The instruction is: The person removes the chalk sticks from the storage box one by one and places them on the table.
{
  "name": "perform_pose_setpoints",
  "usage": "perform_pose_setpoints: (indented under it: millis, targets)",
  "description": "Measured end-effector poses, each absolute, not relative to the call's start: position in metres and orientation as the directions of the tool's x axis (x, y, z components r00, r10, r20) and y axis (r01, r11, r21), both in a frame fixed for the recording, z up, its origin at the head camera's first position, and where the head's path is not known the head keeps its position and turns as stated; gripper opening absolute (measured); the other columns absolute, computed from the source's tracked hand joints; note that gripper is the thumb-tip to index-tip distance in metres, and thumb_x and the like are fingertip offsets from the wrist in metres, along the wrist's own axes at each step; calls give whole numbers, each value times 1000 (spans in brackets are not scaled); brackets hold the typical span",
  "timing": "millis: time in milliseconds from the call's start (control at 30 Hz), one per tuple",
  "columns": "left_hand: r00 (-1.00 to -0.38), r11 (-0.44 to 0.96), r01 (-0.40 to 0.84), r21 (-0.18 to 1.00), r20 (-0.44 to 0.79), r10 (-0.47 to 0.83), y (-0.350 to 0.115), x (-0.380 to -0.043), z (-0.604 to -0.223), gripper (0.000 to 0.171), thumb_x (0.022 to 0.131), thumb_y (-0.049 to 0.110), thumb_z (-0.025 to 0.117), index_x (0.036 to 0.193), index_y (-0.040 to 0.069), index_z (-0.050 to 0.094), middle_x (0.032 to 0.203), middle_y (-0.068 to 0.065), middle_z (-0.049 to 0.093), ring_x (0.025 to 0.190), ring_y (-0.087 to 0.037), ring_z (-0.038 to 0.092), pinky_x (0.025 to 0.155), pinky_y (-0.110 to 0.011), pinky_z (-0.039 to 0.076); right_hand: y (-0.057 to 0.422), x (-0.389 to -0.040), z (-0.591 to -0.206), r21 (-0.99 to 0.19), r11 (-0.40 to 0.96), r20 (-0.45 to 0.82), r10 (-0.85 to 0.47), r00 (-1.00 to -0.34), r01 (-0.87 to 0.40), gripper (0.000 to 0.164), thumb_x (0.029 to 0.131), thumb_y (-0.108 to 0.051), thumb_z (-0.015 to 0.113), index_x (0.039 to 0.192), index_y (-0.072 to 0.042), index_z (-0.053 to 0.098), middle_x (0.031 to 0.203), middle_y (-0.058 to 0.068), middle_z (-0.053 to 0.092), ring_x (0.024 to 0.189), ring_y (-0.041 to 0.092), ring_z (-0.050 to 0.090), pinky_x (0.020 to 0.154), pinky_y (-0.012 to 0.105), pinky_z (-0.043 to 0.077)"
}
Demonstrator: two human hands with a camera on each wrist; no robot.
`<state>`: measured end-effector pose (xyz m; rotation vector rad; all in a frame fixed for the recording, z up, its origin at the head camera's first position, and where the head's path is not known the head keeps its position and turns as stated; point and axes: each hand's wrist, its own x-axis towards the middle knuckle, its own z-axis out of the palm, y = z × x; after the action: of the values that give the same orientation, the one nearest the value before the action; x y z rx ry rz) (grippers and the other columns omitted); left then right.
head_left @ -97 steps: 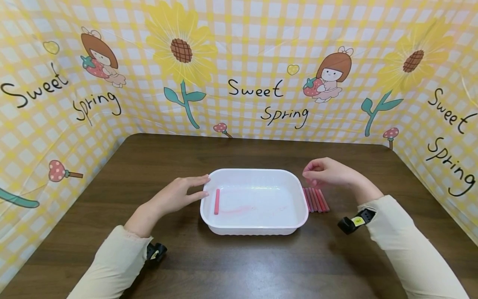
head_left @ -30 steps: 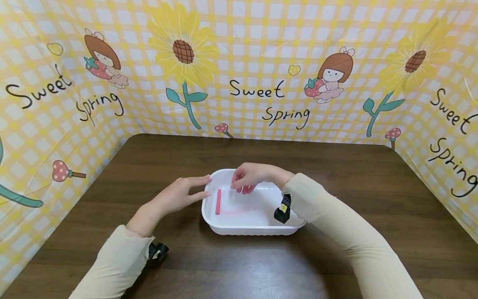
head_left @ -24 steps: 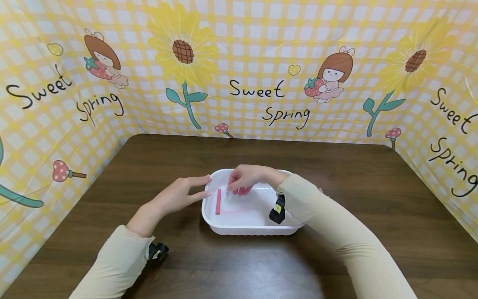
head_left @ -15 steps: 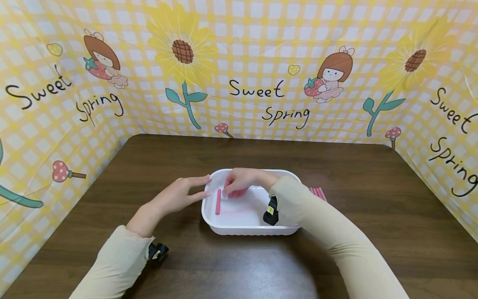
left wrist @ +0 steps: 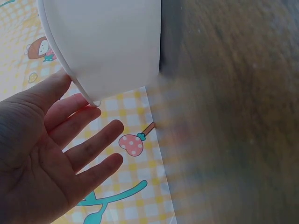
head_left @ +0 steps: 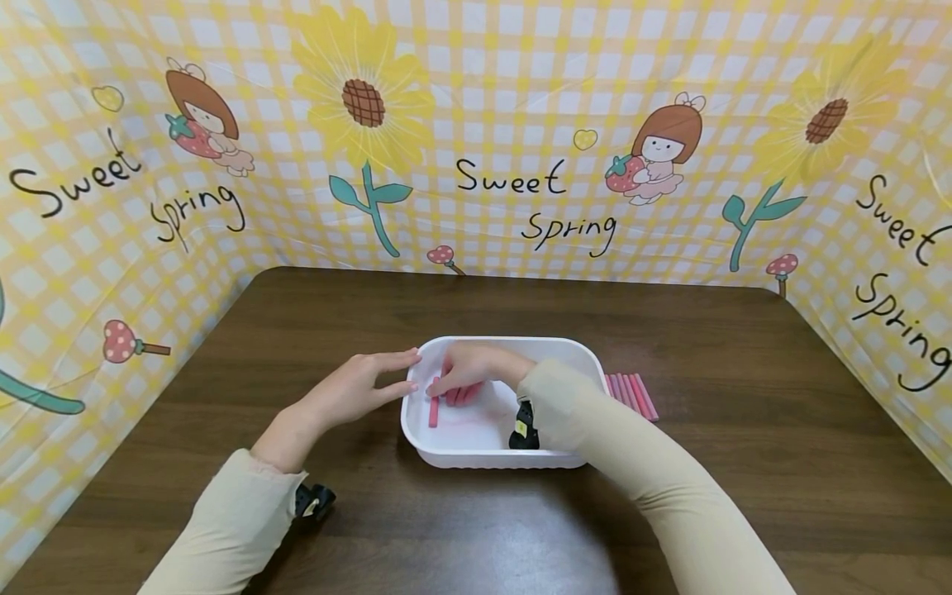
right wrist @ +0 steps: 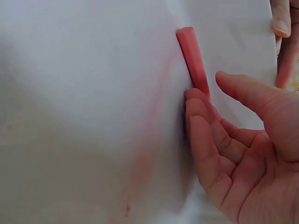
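Note:
Inside the white tray (head_left: pixel 513 434), near its left end, lies a red stick that looks like chalk (head_left: pixel 434 413). My right hand (head_left: pixel 464 372) reaches into the tray over this stick's far part. In the right wrist view, bent fingers (right wrist: pixel 201 126) sit against one side of the chalk stick (right wrist: pixel 194 60), and the thumb stands apart on the other side. My left hand (head_left: pixel 349 388) rests with thumb and fingertip at the tray's left rim. Seen from the left wrist, its other fingers (left wrist: pixel 96 147) stretch out loosely beside the tray wall (left wrist: pixel 107 46).
To the right of the tray, several pink and red chalk sticks (head_left: pixel 632 397) lie side by side on the dark wood table (head_left: pixel 335 314). Pink smears (right wrist: pixel 145 158) mark the tray's floor. A yellow checked cloth (head_left: pixel 506 99) hangs around the table's back and sides.
My right hand has come from the row of sticks into the tray, then moved left and down onto the lone chalk stick. My left hand stays at the rim.

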<state>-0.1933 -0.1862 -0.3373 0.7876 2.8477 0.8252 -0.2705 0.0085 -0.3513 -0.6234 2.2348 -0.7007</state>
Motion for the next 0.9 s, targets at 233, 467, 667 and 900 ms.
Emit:
perform_pose_setpoints:
  millis: [233,467,667,900]
  targets:
    - [-866,721,460,518,81,494,-186,-193,-338,49,91,22,60,135,3,49,139,-14,49,129,-32,47,105,-50,40,4,-266,-355,-629,751,-460,-567,-684,-200,33,84,-34,68,68,-6,62,57,1,59,48,10,54,48,17,48]
    - [-867,718,458,524,81,492,-186,-193,-338,49,91,22,60,135,3,49,140,-14,48,130,-32,46,105,-50,39,1,-264,-357,-632,754,-457,-547,-701,-177,31,83,-31,71,66,-6,62,56,1,58,47,10,53,47,18,47]
    - [-867,719,458,523,83,492,-187,-193,-339,49,91,22,60,135,3,49,139,-14,49,129,-32,46,105,-50,40,2,-265,-356,-634,752,-466,-556,-689,-178,28,84,-27,69,66,-6,64,55,1,60,48,8,56,47,16,48]
    - [-867,723,458,517,81,491,-187,-193,-339,50,91,23,61,135,4,49,139,-13,49,128,-32,47,104,-50,41,8,-269,-355,-647,740,-495,-589,-639,-181,27,88,-26,64,70,-6,67,58,1,60,53,9,57,51,17,50]
